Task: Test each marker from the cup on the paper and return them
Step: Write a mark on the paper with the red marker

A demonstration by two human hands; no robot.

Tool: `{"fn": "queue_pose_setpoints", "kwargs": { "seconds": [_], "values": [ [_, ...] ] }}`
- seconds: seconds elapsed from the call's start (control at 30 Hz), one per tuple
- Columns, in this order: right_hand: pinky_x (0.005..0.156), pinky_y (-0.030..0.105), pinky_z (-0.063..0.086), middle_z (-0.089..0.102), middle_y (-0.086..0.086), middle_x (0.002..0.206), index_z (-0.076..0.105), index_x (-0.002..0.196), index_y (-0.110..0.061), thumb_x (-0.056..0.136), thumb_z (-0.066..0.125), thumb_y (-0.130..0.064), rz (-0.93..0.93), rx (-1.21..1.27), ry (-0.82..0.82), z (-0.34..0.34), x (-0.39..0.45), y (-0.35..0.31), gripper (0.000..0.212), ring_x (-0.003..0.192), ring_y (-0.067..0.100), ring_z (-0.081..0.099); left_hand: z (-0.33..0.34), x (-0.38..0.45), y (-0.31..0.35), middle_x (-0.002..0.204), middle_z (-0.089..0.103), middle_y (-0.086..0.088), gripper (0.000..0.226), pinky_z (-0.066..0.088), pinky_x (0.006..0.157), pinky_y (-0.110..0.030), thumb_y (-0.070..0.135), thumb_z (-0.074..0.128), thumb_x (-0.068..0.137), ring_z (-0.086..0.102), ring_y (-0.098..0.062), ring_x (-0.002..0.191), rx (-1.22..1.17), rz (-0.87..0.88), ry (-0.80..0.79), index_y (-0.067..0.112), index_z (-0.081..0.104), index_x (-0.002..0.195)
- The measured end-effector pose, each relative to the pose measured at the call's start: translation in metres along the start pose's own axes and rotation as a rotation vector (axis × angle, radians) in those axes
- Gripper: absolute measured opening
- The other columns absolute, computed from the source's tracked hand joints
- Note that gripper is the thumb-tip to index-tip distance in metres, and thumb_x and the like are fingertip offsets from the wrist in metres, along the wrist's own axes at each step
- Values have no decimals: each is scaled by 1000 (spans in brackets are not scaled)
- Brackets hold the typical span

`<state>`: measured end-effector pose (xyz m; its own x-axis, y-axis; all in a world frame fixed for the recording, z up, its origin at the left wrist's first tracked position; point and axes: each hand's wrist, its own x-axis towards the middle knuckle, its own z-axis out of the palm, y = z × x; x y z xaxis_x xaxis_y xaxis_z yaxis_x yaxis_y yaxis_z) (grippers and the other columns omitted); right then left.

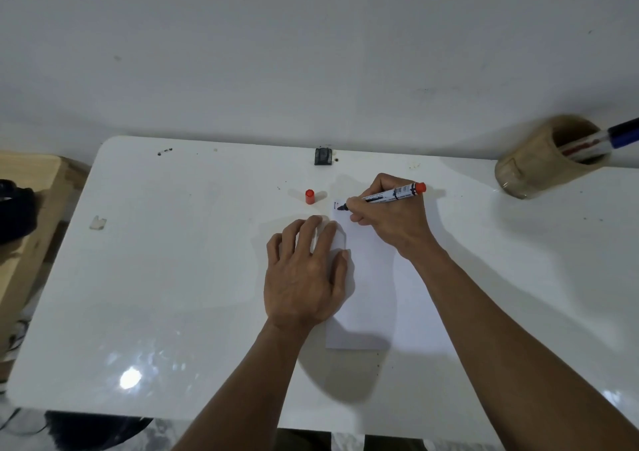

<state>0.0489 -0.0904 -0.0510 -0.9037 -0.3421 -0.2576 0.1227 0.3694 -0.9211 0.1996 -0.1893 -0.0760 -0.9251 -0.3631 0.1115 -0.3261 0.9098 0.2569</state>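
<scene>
Our right hand (387, 215) is curled closed around a marker (390, 195), pinching it near the tip between thumb and fingers. The marker slants up and to the right out of the grip, its red end standing clear beyond the knuckles, and its dark tip presses on the far left corner of the paper (366, 295), where a small dark mark shows just beside the tip. The heel of this hand and the wrist lie over the paper's upper part.

Our left hand (304, 274) lies flat, palm down, fingers spread and loosely straight, gripping nothing. It rests on the left edge of the paper, with the thumb and the nearest fingers on the sheet and the rest on the white table (155, 277). The two hands sit near each other, the left one lower and to the left of the marker tip.

Just beyond the left fingertips and to the left of the marker tip, a red cap (310, 196) stands upright on the table, apart from both hands. Well off to the right at the table's far edge is the cup (532, 170), with more markers (601, 142) leaning out of it. A small dark clip (323, 156) sits at the far edge, beyond the cap.
</scene>
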Motion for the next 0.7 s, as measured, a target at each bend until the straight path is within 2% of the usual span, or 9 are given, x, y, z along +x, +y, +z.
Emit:
{"fn": "queue_pose_setpoints", "kwargs": {
  "seconds": [0.17, 0.3, 0.4, 0.47, 0.57, 0.7],
  "values": [
    [74, 42, 63, 71, 19, 80, 64, 80, -6, 83, 79, 1, 103, 416, 64, -18, -10, -7, 16, 71, 30, 75, -2, 0, 0, 140, 57, -4, 48, 38, 104, -42, 47, 44, 95, 50, -27, 128, -30, -7, -10, 21, 58, 132],
    [77, 42, 62, 70, 16, 84, 65, 80, -9, 83, 76, 4, 118, 494, 79, -30, -33, -11, 18, 80, 34, 73, -8, -2, -1, 135, 60, -1, 48, 39, 105, -39, 48, 43, 95, 53, -24, 124, -164, -26, 0, 18, 57, 130],
    [73, 35, 60, 71, 13, 84, 65, 78, -8, 81, 76, 9, 104, 538, 67, -38, -50, -16, 21, 79, 28, 71, -19, 2, 1, 130, 59, -1, 44, 44, 102, -38, 48, 45, 94, 55, -23, 118, -477, -220, 47, 19, 52, 127],
    [73, 34, 60, 73, 12, 86, 66, 79, -7, 79, 76, 12, 92, 565, 66, -41, -60, -20, 22, 82, 26, 71, -27, 14, 2, 131, 53, -1, 40, 50, 96, -41, 44, 50, 96, 54, -22, 117, -593, -361, 99, 23, 45, 129],
    [73, 35, 60, 76, 12, 91, 69, 79, -7, 79, 77, 12, 87, 569, 76, -43, -74, -29, 20, 85, 28, 73, -37, 43, 3, 137, 48, 2, 40, 54, 91, -43, 43, 48, 99, 54, -21, 122, -540, -427, 68, 28, 43, 135],
    [70, 33, 60, 77, 14, 90, 73, 79, -10, 81, 77, 8, 62, 572, 99, -44, -94, -44, 19, 84, 27, 75, -42, 69, 1, 133, 57, 0, 32, 48, 87, -38, 32, 49, 100, 50, -23, 125, -411, -409, -135, 25, 57, 131]
  ]
}}
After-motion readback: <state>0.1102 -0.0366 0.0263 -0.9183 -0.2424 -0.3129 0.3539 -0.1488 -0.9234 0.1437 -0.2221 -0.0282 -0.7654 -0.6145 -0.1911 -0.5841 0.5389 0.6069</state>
